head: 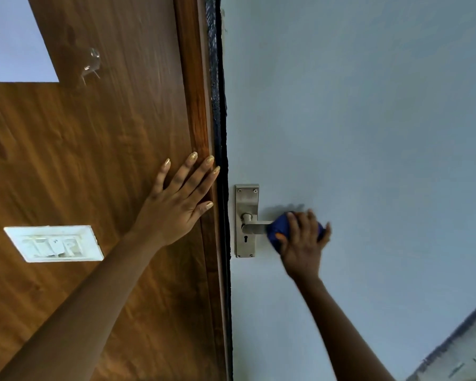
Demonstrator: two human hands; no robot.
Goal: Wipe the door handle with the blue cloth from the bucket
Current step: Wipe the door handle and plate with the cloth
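A metal lever door handle point(254, 229) on a tall backplate point(247, 196) with a keyhole sits on the pale grey door point(368, 133). The blue cloth point(279, 229) is bunched around the lever's outer end. My right hand point(302, 243) is closed over the cloth and the lever, slightly blurred. My left hand point(176, 199) lies flat with fingers spread on the brown wooden panel point(94, 160), its fingertips at the frame edge just left of the handle. The bucket is out of view.
A white switch plate point(54, 244) is set in the wooden panel at the lower left. A dark gap point(221, 133) runs between the wooden frame and the door. A strip of floor point(465, 353) shows at the bottom right.
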